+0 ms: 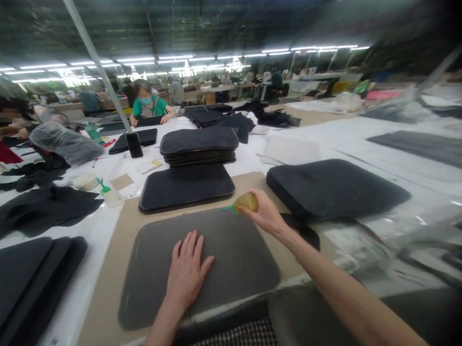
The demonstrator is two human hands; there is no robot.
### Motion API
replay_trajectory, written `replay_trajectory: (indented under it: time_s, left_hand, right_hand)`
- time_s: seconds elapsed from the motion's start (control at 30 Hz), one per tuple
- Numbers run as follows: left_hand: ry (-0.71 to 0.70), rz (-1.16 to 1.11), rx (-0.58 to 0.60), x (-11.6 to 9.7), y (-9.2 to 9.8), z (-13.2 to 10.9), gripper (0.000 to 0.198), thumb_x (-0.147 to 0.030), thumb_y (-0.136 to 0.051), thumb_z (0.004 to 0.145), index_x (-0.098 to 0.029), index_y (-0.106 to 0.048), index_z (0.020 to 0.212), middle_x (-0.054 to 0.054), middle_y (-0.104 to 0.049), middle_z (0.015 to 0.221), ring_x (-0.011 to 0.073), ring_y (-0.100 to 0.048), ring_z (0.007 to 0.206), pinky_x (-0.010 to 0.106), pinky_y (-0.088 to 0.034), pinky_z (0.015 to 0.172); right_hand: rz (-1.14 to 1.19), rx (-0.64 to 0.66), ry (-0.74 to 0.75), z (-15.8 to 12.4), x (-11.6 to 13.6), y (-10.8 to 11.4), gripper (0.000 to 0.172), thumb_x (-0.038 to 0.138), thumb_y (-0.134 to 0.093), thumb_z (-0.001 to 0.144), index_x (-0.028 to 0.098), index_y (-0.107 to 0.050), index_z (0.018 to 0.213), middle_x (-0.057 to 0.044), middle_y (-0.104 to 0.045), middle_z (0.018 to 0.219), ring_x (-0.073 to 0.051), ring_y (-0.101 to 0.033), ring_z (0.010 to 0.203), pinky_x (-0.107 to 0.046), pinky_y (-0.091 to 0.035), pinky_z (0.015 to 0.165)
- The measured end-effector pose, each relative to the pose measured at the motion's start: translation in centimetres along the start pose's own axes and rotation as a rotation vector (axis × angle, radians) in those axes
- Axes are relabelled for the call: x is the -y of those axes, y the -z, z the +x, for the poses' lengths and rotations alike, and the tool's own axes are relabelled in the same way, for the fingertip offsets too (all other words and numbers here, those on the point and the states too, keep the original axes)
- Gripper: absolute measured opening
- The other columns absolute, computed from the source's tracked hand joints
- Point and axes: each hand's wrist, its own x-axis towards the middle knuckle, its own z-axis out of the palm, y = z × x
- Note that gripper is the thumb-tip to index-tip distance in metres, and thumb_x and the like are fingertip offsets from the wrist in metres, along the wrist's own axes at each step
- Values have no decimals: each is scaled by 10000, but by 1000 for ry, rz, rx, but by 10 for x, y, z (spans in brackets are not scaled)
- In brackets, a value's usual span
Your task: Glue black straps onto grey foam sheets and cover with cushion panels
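A dark grey panel with rounded corners [235, 264] lies flat in front of me on brown board [106, 269]. Spread out on the panel, my left hand [187, 270] rests with its fingers apart, holding nothing. My right hand [262, 212] is wrapped round a squeeze bottle [247, 203] of yellowish liquid. The bottle is tipped on its side, its green nozzle pointing left near the panel's far edge. Whether the nozzle touches the panel, I cannot tell. Just beyond lies a black padded panel [188, 186].
Behind are a stack of black panels [200, 141], a phone [134, 145] and a second green-tipped bottle [111, 195]. A thick black panel [336, 187] lies right, more panels [15, 281] left. A person in green [152, 107] sits across the table.
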Motion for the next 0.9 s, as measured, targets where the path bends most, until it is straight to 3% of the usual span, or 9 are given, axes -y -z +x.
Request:
replay_trajectory:
  time_s: [0.17, 0.3, 0.57, 0.9]
  left_hand:
    - [-21, 31, 2, -1, -2, 1, 567, -508, -385, 1002, -210, -434, 1483, 119, -385, 1586, 274, -332, 1473, 538, -324, 1157]
    - [-30, 40, 18, -2, -1, 2, 577, -510, -384, 1000, -204, -432, 1487, 124, -385, 1584, 279, -335, 1471, 536, -321, 1158]
    - [-30, 55, 25, -1, -5, 0, 580, -523, -374, 999, -208, -441, 1481, 117, -378, 1590, 275, -317, 1481, 516, -285, 1176]
    - [-40, 85, 29, -2, -4, 1, 598, -532, -351, 1001, -187, -430, 1484, 130, -379, 1587, 280, -328, 1473, 517, -288, 1171]
  right_hand:
    - [-46, -60, -53, -10, -30, 27, 531, 536, -656, 836, 199, -530, 1226, -121, -610, 1124, -305, -625, 1000, -457, -513, 878]
    - [-48, -111, -119, -19, -40, 43, 532, 537, -672, 817, 195, -554, 1206, -114, -617, 1137, -298, -627, 1008, -453, -506, 895]
    - [-28, -145, -210, -53, -32, 67, 499, 557, -684, 800, 196, -601, 1134, -102, -654, 1113, -283, -638, 988, -420, -505, 886]
    - [-44, -135, -316, -118, -16, 99, 536, 562, -677, 812, 208, -562, 1197, -107, -663, 1146, -292, -644, 1002, -443, -508, 907]
